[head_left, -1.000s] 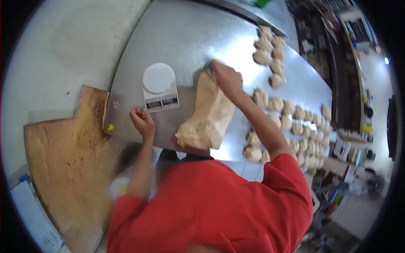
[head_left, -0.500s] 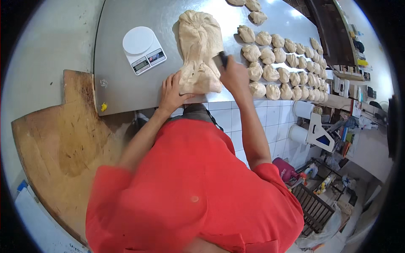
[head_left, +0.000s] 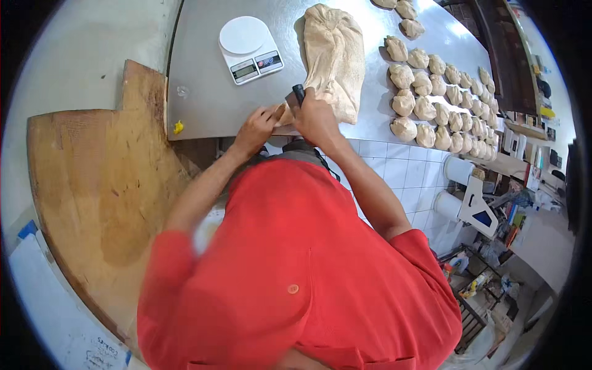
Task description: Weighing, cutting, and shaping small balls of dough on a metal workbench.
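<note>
While right hand (head_left: pixel 316 121) grips scraper (head_left: pixel 299 94), left hand (head_left: pixel 254 131) apparently pinching dough (head_left: pixel 285 118), at table edge (head_left: pixel 209 134)

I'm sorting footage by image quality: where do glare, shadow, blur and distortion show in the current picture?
Head view: white glare on the steel table, toward the upper right; head view: soft shadow along the big dough's upper left side; head view: left sleeve looks smeared, the scale clearer; head view: fisheye bending, with black corners.
</note>
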`<state>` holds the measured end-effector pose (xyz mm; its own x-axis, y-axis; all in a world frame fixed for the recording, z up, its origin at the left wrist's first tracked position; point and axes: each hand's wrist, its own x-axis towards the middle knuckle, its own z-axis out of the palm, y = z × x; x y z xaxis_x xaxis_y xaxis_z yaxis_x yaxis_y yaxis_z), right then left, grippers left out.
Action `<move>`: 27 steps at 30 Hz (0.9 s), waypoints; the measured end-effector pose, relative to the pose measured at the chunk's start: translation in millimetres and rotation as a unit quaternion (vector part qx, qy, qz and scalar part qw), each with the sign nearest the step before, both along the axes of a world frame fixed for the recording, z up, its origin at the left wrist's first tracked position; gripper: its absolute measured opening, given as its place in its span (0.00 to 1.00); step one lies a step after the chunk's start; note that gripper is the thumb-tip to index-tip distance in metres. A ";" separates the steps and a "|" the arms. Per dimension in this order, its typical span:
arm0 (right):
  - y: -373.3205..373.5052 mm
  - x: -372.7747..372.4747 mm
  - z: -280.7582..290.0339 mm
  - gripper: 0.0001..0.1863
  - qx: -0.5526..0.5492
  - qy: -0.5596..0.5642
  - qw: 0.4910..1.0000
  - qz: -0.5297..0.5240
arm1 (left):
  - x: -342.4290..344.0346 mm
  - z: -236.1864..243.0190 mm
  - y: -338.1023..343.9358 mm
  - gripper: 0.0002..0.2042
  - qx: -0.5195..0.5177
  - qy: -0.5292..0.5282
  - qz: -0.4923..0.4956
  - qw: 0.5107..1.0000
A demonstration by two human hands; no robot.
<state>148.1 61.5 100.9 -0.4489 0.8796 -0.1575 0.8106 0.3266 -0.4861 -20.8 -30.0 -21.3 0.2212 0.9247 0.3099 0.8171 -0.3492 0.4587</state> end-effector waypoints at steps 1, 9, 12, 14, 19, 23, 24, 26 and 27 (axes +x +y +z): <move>-4.4 -3.5 -7.0 0.19 0.000 -0.002 1.000 -0.012 | -1.3 -1.4 -6.5 0.31 -0.004 -0.023 0.002 1.000; -6.9 -7.1 -17.8 0.19 0.021 -0.025 0.999 -0.026 | 15.3 11.7 -0.8 0.18 0.032 -0.148 0.094 0.984; 1.8 -1.5 7.1 0.18 0.039 -0.014 0.997 -0.070 | 17.4 12.6 17.0 0.16 0.021 -0.182 0.049 0.982; 11.0 7.8 12.9 0.17 0.042 -0.036 0.996 -0.066 | 17.4 7.9 18.3 0.13 0.007 -0.217 0.000 0.976; 12.4 -5.9 12.7 0.17 0.006 -0.095 0.994 -0.058 | 0.3 -12.8 12.5 0.15 0.005 -0.202 -0.034 0.979; 19.2 -21.2 -49.7 0.17 0.000 -0.100 0.989 -0.110 | 0.6 -41.9 -3.1 0.19 -0.051 -0.160 -0.015 0.986; 23.2 -21.5 -59.1 0.17 -0.001 -0.103 0.986 -0.128 | 1.1 -45.9 -3.5 0.21 -0.069 -0.147 -0.010 0.987; 18.8 -18.4 -59.2 0.18 -0.001 -0.104 0.986 -0.128 | -1.4 -43.9 -15.3 0.22 -0.053 -0.138 0.001 0.989; 20.6 -18.1 -56.9 0.18 0.006 -0.102 0.987 -0.122 | -4.2 -39.4 -16.5 0.24 -0.030 -0.129 0.019 0.991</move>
